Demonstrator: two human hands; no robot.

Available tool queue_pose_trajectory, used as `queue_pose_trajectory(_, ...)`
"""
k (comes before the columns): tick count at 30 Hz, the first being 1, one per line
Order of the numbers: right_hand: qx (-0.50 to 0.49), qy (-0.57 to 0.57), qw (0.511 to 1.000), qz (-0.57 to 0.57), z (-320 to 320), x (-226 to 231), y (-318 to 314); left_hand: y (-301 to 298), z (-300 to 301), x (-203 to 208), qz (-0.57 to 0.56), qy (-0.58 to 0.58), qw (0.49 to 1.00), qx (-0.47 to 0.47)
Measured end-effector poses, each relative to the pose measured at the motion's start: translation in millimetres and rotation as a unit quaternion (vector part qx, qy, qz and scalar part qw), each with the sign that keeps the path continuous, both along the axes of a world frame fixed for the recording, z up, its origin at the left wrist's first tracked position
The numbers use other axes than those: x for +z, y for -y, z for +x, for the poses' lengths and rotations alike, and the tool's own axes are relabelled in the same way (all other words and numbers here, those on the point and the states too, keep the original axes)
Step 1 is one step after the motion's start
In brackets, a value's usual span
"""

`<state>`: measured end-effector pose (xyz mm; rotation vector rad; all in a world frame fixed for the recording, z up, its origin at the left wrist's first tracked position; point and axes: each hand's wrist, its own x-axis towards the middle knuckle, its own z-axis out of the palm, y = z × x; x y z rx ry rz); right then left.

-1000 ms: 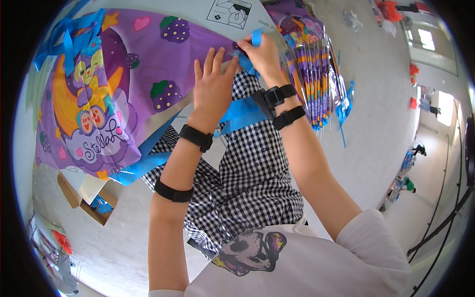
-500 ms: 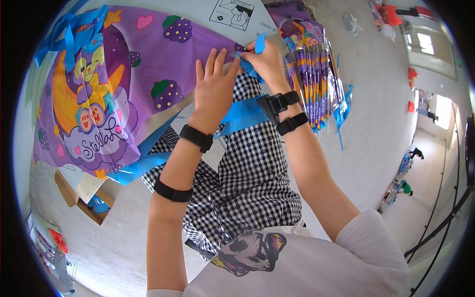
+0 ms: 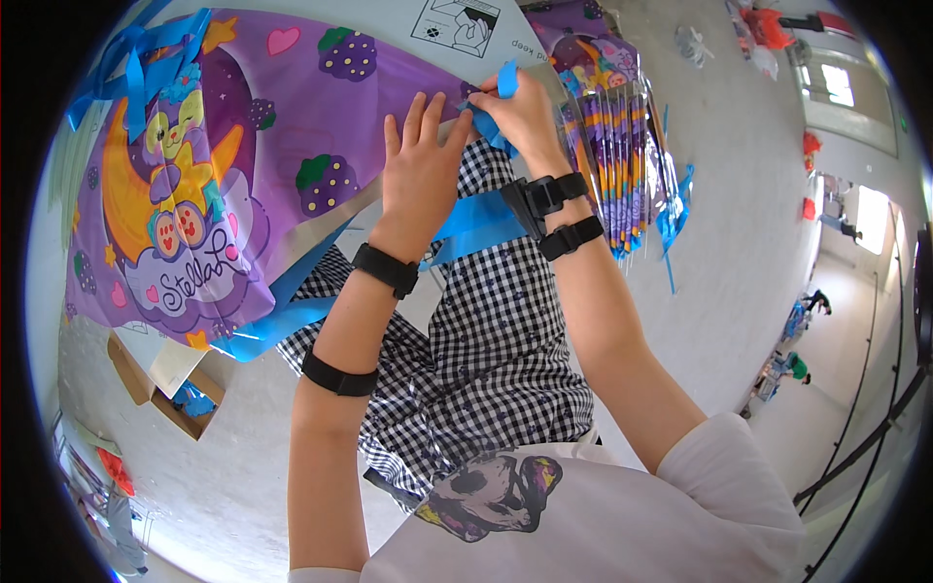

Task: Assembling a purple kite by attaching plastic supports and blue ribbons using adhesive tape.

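Note:
A shiny purple plastic sheet (image 3: 262,117), printed with a cartoon animal on a moon and berries, lies over the pale table board. My left hand (image 3: 420,175) rests on its tapering right end with the fingers spread. Right beside it, my right hand (image 3: 520,115) pinches the blue ribbon (image 3: 493,131) at the sheet's corner. One ribbon end sticks up above the fingers; the exact pinch point is partly hidden. More blue ribbon (image 3: 486,222) runs across my lap and along the sheet's lower edge. Another bunch of blue ribbon (image 3: 146,60) lies at its upper left.
Right of my hand, a stack of folded purple printed sheets (image 3: 614,160) hangs over the table edge in clear wrapping, with blue ribbon dangling. An opened cardboard box (image 3: 175,389) holding something blue stands on the floor at left. People (image 3: 802,364) are far off at right.
My right hand has shifted slightly left and up, still pinching the ribbon, whose upright end moved with it. My left hand stays almost still on the sheet.

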<state>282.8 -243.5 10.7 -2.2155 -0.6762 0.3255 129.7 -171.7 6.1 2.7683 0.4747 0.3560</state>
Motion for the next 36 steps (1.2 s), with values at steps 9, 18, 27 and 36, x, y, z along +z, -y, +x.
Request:
queue_pose_trajectory(9,-0.017,-0.022,0.999,0.017,3.6,11.3,1.9,0.1,-0.4,2.1,0.003,-0.005,1.000,0.001)
queue_pose_trajectory(18,-0.011,0.024,0.995,-0.095,-6.4,6.7,-3.9,0.6,0.8,1.6,-0.012,-0.002,1.000,0.000)
queue_pose_trajectory(27,-0.005,0.017,0.994,-0.108,-11.8,12.9,-2.5,-3.3,0.1,5.8,-0.064,-0.008,0.998,-0.017)
queue_pose_trajectory(36,0.007,0.060,0.995,-0.074,-16.7,-0.3,26.3,15.2,12.0,9.5,0.070,-0.073,0.994,0.034)
